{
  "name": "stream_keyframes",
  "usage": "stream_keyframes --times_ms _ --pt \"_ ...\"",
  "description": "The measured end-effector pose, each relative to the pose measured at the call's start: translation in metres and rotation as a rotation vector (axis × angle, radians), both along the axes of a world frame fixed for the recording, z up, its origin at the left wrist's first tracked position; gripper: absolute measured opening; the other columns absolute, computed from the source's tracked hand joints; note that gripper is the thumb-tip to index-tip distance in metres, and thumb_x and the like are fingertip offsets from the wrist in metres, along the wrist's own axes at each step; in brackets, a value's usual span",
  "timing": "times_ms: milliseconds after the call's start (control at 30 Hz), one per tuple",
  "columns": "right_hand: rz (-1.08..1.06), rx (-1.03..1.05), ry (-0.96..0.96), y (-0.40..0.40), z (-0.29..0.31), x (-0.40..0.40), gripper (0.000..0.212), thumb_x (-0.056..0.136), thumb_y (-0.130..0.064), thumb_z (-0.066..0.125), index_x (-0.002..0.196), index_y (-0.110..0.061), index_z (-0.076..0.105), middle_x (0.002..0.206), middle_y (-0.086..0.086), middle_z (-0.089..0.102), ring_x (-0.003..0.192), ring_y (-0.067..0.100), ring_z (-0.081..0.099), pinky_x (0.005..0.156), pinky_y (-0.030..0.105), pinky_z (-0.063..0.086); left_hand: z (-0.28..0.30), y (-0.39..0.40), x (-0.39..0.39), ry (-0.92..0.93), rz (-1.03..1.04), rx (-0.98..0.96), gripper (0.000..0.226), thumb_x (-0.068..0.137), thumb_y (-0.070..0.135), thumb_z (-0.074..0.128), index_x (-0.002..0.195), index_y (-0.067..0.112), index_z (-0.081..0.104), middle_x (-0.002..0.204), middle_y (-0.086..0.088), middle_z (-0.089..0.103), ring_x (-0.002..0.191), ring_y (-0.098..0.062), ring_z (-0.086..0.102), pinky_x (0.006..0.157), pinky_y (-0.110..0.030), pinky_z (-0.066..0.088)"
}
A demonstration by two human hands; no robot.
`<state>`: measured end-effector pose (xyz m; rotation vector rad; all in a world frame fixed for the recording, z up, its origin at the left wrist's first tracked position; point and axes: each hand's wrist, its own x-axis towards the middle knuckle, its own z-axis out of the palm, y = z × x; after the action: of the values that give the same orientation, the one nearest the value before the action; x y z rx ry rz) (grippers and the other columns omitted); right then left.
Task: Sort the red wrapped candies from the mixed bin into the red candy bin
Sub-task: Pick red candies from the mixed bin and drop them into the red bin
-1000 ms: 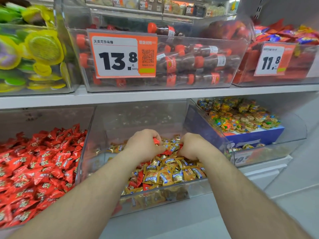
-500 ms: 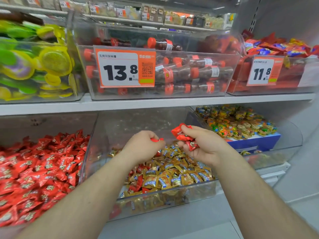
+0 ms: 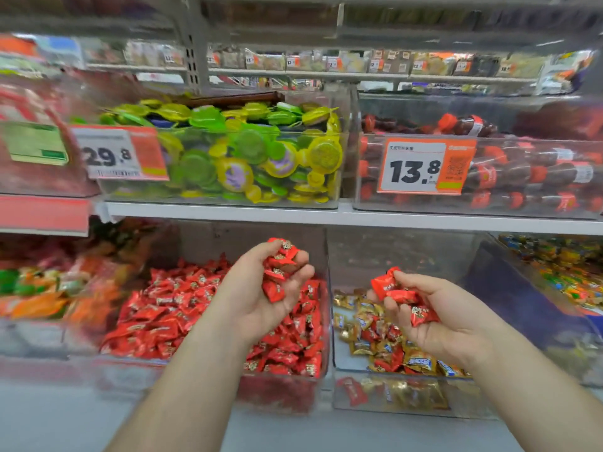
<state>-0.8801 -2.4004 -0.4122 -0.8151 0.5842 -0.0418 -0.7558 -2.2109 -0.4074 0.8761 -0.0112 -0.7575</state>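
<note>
Red candies (image 3: 279, 272): loose heap cupped in left hand (image 3: 261, 295), frame centre, above red candy bin (image 3: 321, 375); fingers curled round them. Right hand (image 3: 430, 314) cups more above mixed bin (image 3: 339, 386). Risk: loose cupping, pcs may spill back into mixed bin.

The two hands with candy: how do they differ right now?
The left hand holds its red candies above the red candy bin; the right hand holds its red candies above the mixed bin. The left is raised higher; the right sits lower. Both are palm-up, fingers curled round several red wrapped pieces.
</note>
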Motion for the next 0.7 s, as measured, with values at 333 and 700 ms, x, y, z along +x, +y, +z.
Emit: stream_keyframes --times_ms 333,700 --pt "0.142 -0.148 0.025 0.076 0.032 0.064 0.013 0.089 -0.011 0.063 0.095 0.001 0.061 0.084 0.016 0.065 0.066 0.025 0.065 0.050 0.030 0.058 -0.033 0.028 0.045 -0.020 0.228 0.025 0.009 0.089 0.017 0.054 0.095 0.011 0.058 0.086 -0.010 0.052 0.082 -0.024 0.054 0.080 -0.041 0.057" --pt "0.268 -0.458 0.030 0.085 0.026 0.095 0.065 0.095 -0.031 0.056 0.151 -0.012 0.030 0.162 0.015 0.013 0.145 0.043 0.019 0.110 0.055 0.028 -0.061 0.019 0.058 -1.197 0.080 1.394 0.052 0.096 0.051 0.040 0.146 0.037 0.036 0.164 0.001 0.007 0.151 -0.023 -0.006 0.118 -0.054 0.002"
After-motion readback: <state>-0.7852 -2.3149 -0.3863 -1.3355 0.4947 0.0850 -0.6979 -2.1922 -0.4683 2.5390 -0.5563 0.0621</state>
